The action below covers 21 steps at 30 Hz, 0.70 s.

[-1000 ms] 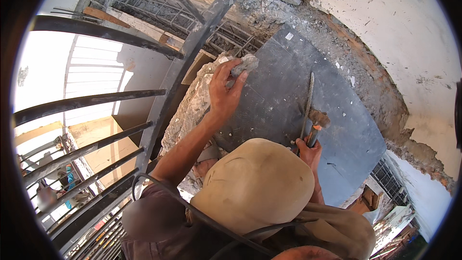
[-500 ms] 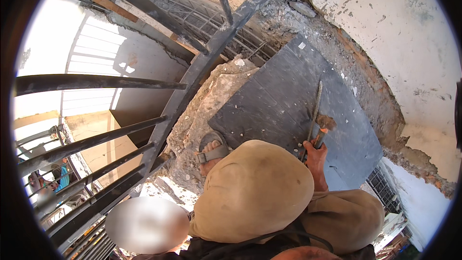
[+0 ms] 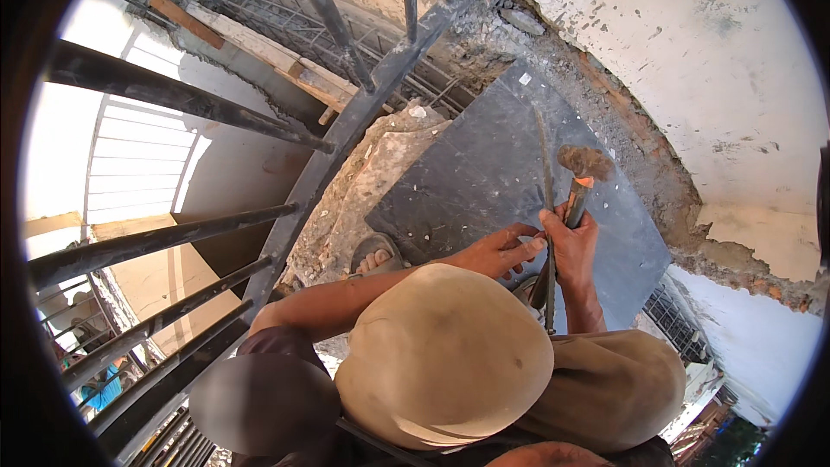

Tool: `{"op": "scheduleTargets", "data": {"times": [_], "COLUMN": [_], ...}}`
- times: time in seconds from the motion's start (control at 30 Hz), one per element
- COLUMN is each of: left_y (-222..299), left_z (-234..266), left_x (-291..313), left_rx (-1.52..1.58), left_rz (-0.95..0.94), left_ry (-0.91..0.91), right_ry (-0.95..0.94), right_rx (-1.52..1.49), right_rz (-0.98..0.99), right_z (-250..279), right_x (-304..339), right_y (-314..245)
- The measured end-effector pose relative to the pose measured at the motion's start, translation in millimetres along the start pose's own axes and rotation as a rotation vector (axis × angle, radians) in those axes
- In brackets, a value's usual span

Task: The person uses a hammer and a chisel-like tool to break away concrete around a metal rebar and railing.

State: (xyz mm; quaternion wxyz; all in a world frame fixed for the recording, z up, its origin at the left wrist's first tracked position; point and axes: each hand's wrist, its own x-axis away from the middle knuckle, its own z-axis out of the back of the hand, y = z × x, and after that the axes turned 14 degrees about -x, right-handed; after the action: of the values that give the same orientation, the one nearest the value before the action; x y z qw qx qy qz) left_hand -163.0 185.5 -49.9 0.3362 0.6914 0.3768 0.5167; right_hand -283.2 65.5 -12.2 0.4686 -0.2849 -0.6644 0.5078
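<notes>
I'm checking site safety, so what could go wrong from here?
The right hand grips both the hammer and a long thin rod, so either might slip from that shared hold.

The left hand is bare and close to the rod, so its fingers could get scraped or pinched.

The foot in an open sandal is beside rough, broken concrete; a dropped tool or sharp edge might hurt the exposed toes.

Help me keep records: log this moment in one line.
left hand: near rod | right hand: holding hammer and rod | below: dark sheet
</notes>
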Motion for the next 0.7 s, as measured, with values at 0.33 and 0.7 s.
{"op": "scheduleTargets", "data": {"times": [0.33,0.7], "left_y": [62,101], "left_z": [33,107], "left_x": [-4,-24], "left_rx": [0.515,0.663], "left_rz": [-0.297,-0.256], "left_ry": [0.007,0.236], "right_ry": [-0.060,-0.147], "right_rx": [0.129,0.589], "right_rz": [0.090,0.229], "right_z": [-56,-42], "right_x": [-21,14], "right_y": [-52,-75]}}
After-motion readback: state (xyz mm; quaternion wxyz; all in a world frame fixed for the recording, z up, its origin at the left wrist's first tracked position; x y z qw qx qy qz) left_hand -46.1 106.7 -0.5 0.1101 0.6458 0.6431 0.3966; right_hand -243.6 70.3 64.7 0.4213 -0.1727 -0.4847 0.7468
